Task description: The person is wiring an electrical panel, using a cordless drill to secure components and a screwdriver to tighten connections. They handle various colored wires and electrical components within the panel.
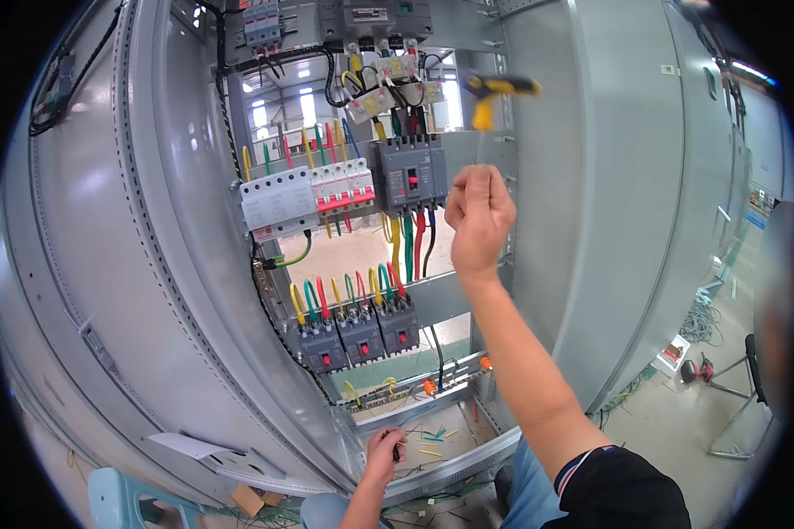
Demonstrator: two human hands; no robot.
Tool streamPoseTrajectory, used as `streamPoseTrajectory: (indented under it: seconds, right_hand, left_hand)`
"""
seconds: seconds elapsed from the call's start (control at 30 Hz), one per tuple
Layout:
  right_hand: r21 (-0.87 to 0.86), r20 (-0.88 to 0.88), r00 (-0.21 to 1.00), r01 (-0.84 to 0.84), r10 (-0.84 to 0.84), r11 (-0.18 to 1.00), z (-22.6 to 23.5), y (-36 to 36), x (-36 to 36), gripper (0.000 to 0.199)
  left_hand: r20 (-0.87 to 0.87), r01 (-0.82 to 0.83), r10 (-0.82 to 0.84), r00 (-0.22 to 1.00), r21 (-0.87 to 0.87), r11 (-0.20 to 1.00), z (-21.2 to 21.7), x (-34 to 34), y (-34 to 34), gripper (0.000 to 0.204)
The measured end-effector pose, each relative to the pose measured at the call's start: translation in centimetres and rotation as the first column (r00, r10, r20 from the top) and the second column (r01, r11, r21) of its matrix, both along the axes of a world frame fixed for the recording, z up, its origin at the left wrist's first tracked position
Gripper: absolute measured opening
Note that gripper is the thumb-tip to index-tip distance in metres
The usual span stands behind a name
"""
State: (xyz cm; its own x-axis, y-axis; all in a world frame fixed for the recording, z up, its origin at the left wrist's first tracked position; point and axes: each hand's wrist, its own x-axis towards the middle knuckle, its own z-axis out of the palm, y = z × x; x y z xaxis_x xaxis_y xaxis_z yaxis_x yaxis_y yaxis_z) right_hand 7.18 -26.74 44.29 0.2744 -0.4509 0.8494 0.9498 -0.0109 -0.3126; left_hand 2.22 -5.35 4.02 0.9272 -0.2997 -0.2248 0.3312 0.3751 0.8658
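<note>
My right hand (481,216) is raised in front of the cabinet's right side, fingers pinched round the thin shaft of a T-handle driver (498,92). Its yellow and black handle points up and is smeared by motion; the shaft's lower end is hidden in my fingers. To the left of that hand, a dark grey molded-case breaker (412,174) is mounted with thick coloured wires above and below. Low down, over the cabinet's floor, my left hand (383,456) is closed on a small dark thing, mostly hidden.
A white surge protector block (278,203) and a row of small breakers (342,187) sit left of the large one. Three grey breakers (359,339) with looped wires hang lower. Wire scraps lie on the cabinet floor (454,426). A blue stool (119,498) stands lower left.
</note>
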Motion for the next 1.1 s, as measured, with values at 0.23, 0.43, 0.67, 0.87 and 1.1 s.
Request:
streamPoseTrajectory:
  seconds: [0.23,0.43,0.67,0.87,1.1]
  right_hand:
    - [-0.01,-0.376,0.886,-0.296,0.271,0.955,-3.2,-1.8,-1.8,0.032]
    - [-0.111,-0.614,0.751,-0.385,0.241,0.916,-17.3,-1.3,-7.2,0.022]
    - [-0.058,-0.681,0.658,-0.488,0.323,0.871,-25.4,-0.2,-10.5,0.076]
    - [-0.223,-0.844,0.515,-0.59,0.148,0.776,-25.8,-2.7,-11.1,0.077]
    - [0.141,-0.773,0.437,-0.59,0.461,0.795,-27.0,-3.8,-10.4,0.032]
  left_hand:
    - [-0.061,0.106,-0.142,0.988,-0.401,0.91,1.5,0.1,-0.8,0.027]
    - [0.109,0.212,-0.186,0.976,-0.646,0.734,11.9,-1.1,-2.2,0.047]
    - [0.275,0.263,-0.113,0.955,-0.603,0.753,16.5,-2.5,-6.1,0.061]
    - [0.306,0.239,-0.119,0.945,-0.393,0.888,15.2,-3.1,-8.1,0.07]
    - [0.27,0.178,-0.088,0.959,-0.329,0.928,14.4,-2.4,-8.5,0.046]
